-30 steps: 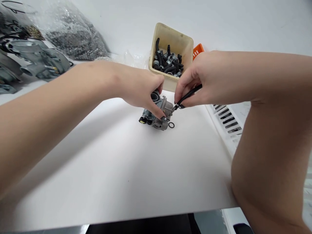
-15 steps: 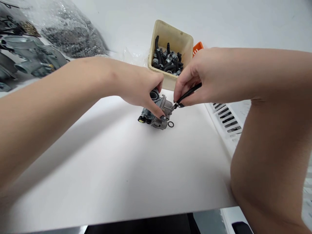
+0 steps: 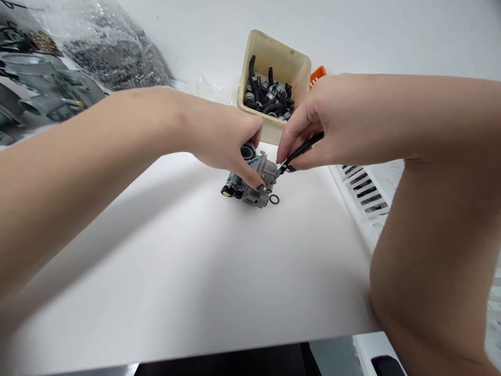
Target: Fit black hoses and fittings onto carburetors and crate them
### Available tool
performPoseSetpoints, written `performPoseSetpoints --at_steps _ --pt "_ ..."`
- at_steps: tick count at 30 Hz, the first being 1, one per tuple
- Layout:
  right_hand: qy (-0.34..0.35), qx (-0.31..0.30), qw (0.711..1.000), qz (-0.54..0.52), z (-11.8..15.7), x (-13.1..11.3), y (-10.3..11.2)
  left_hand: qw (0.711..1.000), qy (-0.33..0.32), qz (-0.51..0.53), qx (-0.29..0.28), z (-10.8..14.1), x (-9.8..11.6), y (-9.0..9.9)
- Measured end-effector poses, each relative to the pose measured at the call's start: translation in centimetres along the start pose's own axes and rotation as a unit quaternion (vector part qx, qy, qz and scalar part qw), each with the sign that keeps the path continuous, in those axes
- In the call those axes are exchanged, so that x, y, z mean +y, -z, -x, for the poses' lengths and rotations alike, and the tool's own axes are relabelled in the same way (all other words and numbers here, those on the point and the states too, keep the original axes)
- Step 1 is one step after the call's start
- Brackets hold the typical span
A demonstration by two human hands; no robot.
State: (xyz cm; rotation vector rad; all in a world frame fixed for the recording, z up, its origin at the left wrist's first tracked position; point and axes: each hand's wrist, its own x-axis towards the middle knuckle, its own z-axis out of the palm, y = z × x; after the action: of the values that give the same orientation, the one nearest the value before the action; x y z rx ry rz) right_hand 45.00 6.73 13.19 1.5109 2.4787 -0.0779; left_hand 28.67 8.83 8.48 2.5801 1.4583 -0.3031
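Note:
A grey metal carburetor (image 3: pixel 267 172) lies on the white table. My left hand (image 3: pixel 230 138) is closed around it, thumb on the near side, the other fingers mostly hidden behind. My right hand (image 3: pixel 313 133) pinches a black rubber hose (image 3: pixel 303 148), whose lower end meets the carburetor's right side. Whether the hose is seated on a fitting there I cannot tell. A small clip-like piece shows at that end. Just beside the carburetor, a black O-ring (image 3: pixel 274 199) rests flat on the table.
Behind my hands stands a cream bin (image 3: pixel 274 44) of short black hoses with clamps. An orange basket edge (image 3: pixel 318 74) shows beside it. At left are more carburetors (image 3: pixel 50 89) and a clear plastic bag (image 3: pixel 113 52) of small dark parts. A slotted white basket (image 3: pixel 366 193) sits at right.
Both hands keep their hold and hardly move. My right fingertips shift very slightly to the left along the hose end; the carburetor and O-ring stay in place.

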Motion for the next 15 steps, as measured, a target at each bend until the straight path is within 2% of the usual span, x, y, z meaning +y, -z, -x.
performPoseSetpoints --at_steps 6,11,15 --pt "0.017 -0.002 1.000 -0.025 -0.4 0.9 -0.4 1.000 -0.011 0.002 0.010 -0.2 -0.1 -0.2" --pt "0.053 0.004 0.996 -0.070 -1.1 2.5 -1.3 0.998 -0.002 0.006 0.058 -0.9 -0.7 -0.9" --pt "0.065 0.018 0.995 -0.074 -1.1 2.4 -1.5 0.996 -0.029 0.005 0.084 -1.4 -1.3 -1.4"
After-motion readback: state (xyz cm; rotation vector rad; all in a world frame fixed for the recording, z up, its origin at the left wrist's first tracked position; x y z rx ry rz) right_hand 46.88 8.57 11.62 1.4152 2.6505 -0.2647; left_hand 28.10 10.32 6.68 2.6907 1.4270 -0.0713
